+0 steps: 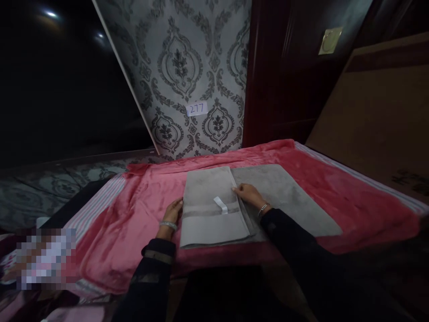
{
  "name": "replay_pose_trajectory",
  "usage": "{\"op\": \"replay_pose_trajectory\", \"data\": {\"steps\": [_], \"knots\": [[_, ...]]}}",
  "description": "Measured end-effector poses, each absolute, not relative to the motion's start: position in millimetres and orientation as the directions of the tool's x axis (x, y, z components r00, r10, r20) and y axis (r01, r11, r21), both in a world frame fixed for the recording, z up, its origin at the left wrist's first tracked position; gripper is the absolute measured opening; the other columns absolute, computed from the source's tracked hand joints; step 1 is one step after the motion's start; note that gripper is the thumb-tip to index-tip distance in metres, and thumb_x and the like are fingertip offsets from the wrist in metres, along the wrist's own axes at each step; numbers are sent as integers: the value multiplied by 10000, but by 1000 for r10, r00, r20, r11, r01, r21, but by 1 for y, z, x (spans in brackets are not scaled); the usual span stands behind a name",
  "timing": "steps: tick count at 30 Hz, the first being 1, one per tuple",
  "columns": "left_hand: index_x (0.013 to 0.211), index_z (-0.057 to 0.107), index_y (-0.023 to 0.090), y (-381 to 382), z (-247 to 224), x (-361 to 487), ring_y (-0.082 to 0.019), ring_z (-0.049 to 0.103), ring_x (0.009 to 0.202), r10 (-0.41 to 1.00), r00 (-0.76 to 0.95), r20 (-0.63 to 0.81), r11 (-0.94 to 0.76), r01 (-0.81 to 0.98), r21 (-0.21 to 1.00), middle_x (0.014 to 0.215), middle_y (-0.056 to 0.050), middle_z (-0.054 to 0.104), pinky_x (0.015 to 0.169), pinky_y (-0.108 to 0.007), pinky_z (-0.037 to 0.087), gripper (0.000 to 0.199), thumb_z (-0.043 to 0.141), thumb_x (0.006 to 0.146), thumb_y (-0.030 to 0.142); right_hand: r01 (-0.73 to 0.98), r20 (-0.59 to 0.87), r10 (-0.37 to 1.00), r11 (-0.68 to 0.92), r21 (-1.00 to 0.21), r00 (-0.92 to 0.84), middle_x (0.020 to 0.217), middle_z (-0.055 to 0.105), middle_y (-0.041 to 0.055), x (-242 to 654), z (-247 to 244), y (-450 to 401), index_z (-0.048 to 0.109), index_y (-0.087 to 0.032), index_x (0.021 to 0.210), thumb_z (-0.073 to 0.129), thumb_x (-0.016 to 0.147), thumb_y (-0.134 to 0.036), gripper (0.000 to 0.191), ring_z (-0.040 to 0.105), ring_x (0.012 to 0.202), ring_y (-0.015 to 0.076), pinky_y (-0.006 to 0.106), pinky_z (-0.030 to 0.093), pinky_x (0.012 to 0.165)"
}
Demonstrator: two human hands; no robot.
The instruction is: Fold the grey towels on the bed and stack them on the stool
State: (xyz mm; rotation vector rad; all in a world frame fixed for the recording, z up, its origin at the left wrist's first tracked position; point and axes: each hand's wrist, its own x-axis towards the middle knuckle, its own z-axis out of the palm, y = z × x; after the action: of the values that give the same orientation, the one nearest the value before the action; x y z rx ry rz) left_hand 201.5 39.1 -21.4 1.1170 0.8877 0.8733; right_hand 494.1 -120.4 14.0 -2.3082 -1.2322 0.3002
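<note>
A grey cloth (208, 192) lies partly folded on a pink blanket (147, 192). Its left part is doubled over, with a small white tag (221, 205) on top, while a single flat part stretches to the right. At the cloth's left edge is my left hand (173, 214), its fingers close together; their tips are partly hidden at the edge. My right hand (250, 195) pinches the right edge of the folded part between thumb and fingers.
Striped fabric (97, 203) shows beneath the blanket. A large dark panel (67, 89) stands at the left, a cardboard box (378, 112) at the right. Patterned wallpaper with a paper label (197, 108) rises behind. Other fabrics lie at the lower left.
</note>
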Motion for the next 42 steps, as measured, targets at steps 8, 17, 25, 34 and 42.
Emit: {"op": "replay_pose_trajectory", "data": {"steps": [8, 17, 25, 34, 42], "knots": [[1246, 618, 108, 38, -28, 204, -203, 696, 861, 938, 339, -76, 101, -59, 993, 890, -76, 728, 823, -316, 542, 660, 855, 650, 264, 700, 112, 777, -483, -526, 620, 902, 707, 56, 474, 9, -109, 645, -185, 910, 606, 898, -298, 120, 635, 829, 174, 237, 385, 674], [1345, 529, 58, 35, -27, 210, -136, 602, 643, 946, 324, -27, 33, -11, 999, 655, 43, 583, 648, -254, 497, 770, 836, 659, 228, 654, 111, 728, -525, -545, 677, 837, 709, 70, 481, -2, -112, 653, -161, 820, 634, 854, -235, 84, 618, 748, 167, 241, 366, 621], [1471, 393, 115, 38, -39, 215, -197, 677, 768, 919, 395, -5, 11, -13, 1000, 868, -52, 707, 729, -323, 547, 992, 876, 621, 279, 627, 146, 719, -466, -624, 679, 903, 712, 56, 485, -4, -106, 661, -163, 926, 601, 847, -195, 104, 628, 824, 164, 226, 412, 699], [1484, 377, 122, 34, -34, 213, -189, 675, 771, 908, 418, 33, -69, 70, 995, 842, -27, 690, 730, -328, 562, 884, 778, 705, 239, 565, 100, 694, -485, -668, 713, 960, 698, 76, 486, -16, -123, 537, -123, 1317, 691, 768, -237, 582, 643, 844, 207, 277, 469, 733], [1484, 385, 120, 29, -32, 217, -193, 669, 813, 909, 411, 71, -149, 161, 976, 887, -44, 688, 787, -346, 562, 871, 764, 710, 245, 672, 164, 791, -367, -643, 589, 827, 676, 30, 475, -27, -167, 469, -144, 1432, 592, 807, -171, 637, 640, 765, 209, 312, 490, 723]]}}
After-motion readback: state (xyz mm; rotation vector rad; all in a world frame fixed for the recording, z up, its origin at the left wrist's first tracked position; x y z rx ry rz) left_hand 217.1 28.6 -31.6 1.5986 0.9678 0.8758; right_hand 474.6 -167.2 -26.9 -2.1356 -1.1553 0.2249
